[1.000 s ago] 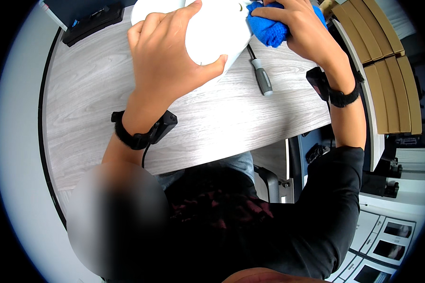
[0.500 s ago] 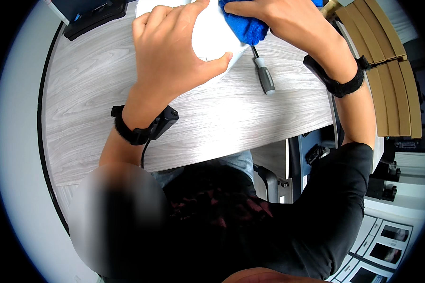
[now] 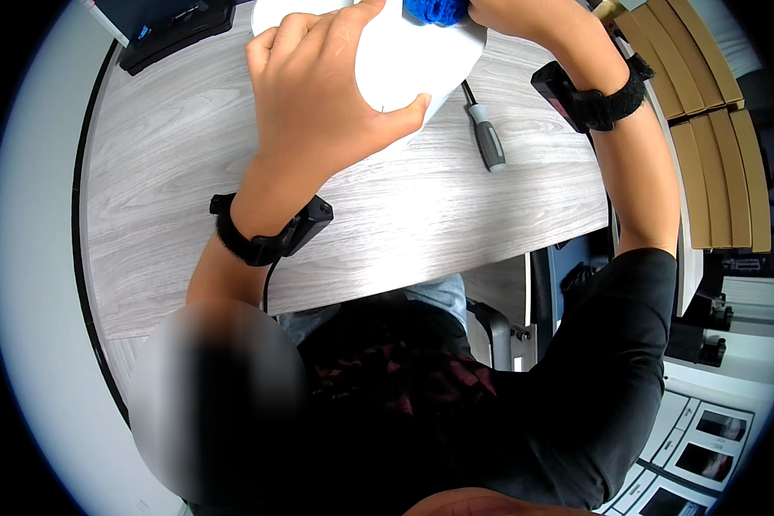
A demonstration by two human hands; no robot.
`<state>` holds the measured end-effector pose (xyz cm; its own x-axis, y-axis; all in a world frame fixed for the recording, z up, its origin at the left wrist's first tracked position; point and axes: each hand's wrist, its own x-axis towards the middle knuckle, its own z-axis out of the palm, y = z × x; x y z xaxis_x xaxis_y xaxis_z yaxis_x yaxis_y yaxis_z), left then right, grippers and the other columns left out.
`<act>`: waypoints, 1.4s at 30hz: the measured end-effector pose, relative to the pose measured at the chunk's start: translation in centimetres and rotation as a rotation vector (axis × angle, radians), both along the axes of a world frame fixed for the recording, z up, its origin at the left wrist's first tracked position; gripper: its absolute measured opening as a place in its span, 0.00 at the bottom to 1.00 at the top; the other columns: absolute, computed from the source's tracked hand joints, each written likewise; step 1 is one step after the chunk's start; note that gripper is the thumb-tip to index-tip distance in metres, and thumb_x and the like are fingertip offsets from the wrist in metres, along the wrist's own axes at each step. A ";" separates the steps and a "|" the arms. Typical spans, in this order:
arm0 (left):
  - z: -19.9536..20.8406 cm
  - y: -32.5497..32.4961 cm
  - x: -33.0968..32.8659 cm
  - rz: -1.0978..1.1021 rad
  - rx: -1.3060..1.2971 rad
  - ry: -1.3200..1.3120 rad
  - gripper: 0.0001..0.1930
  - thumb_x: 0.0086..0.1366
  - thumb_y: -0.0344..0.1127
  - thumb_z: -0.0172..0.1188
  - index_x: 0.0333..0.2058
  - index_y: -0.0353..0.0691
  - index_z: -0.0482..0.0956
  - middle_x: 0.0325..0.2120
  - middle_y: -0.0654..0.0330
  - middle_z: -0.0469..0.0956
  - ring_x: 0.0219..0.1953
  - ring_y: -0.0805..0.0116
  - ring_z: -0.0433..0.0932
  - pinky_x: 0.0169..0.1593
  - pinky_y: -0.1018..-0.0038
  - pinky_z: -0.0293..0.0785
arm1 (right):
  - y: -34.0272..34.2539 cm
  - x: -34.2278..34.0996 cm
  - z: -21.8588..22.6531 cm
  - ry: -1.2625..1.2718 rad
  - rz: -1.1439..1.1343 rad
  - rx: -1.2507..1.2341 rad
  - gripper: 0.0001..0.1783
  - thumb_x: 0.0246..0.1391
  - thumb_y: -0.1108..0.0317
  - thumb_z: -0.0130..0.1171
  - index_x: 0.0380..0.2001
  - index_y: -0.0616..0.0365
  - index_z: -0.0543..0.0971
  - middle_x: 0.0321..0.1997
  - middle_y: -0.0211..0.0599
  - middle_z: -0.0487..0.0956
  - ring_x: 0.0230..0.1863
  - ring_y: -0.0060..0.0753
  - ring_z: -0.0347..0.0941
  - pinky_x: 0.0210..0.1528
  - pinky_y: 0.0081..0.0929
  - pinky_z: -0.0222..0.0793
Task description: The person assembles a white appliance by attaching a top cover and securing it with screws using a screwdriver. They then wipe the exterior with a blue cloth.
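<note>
A smooth white object (image 3: 404, 73) with a rounded edge lies at the far side of the table, cut off by the top of the view, so its kind is unclear. My left hand (image 3: 318, 103) grips its near left side, fingers over the top and thumb along the near edge. At the top edge, my right hand (image 3: 525, 17) presses a bunched blue cloth (image 3: 439, 10) on the white surface; its fingertips are mostly out of view. A screwdriver (image 3: 488, 142) with a grey handle rests on the table beside the object, touched by neither hand.
The wood-grain table (image 3: 387, 224) curves toward me, its front edge close to my body. A black device (image 3: 176, 39) stands at the far left. Brown cardboard boxes (image 3: 722, 181) are stacked along the right. A chair armrest (image 3: 490, 331) shows below the table.
My right hand and the blue cloth have moved farther away across the white object, uncovering more of its right side. My left hand keeps its hold, nearly still.
</note>
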<state>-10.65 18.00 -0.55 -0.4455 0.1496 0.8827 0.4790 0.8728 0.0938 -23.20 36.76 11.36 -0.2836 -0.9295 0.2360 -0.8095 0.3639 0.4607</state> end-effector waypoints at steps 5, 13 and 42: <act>0.0 -0.1 0.1 0.019 -0.004 0.000 0.45 0.41 0.58 0.80 0.57 0.40 0.79 0.40 0.55 0.82 0.49 0.63 0.76 0.53 0.60 0.58 | 0.3 1.6 -0.8 -0.024 0.077 -0.096 0.21 0.43 0.74 0.66 0.45 0.49 0.86 0.51 0.39 0.76 0.53 0.48 0.69 0.52 0.44 0.64; -0.2 0.0 0.1 0.008 0.066 -0.063 0.52 0.40 0.57 0.81 0.62 0.37 0.72 0.40 0.51 0.82 0.48 0.62 0.78 0.54 0.58 0.59 | 1.1 7.2 0.5 -0.213 0.133 -0.037 0.19 0.49 0.76 0.60 0.47 0.53 0.83 0.51 0.41 0.74 0.53 0.45 0.67 0.55 0.38 0.60; 0.0 0.1 0.2 -0.034 0.084 -0.056 0.64 0.41 0.56 0.81 0.70 0.28 0.55 0.45 0.36 0.82 0.55 0.50 0.81 0.67 0.48 0.48 | -2.4 2.2 0.8 -0.190 0.046 -0.195 0.23 0.47 0.77 0.61 0.49 0.51 0.86 0.47 0.42 0.76 0.51 0.50 0.70 0.51 0.43 0.67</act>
<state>-10.45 18.11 -0.56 -0.4900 0.0924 0.8668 0.5004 0.8441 0.1929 -21.05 34.37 12.16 -0.2984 -0.8847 0.3581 -0.8926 0.3915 0.2235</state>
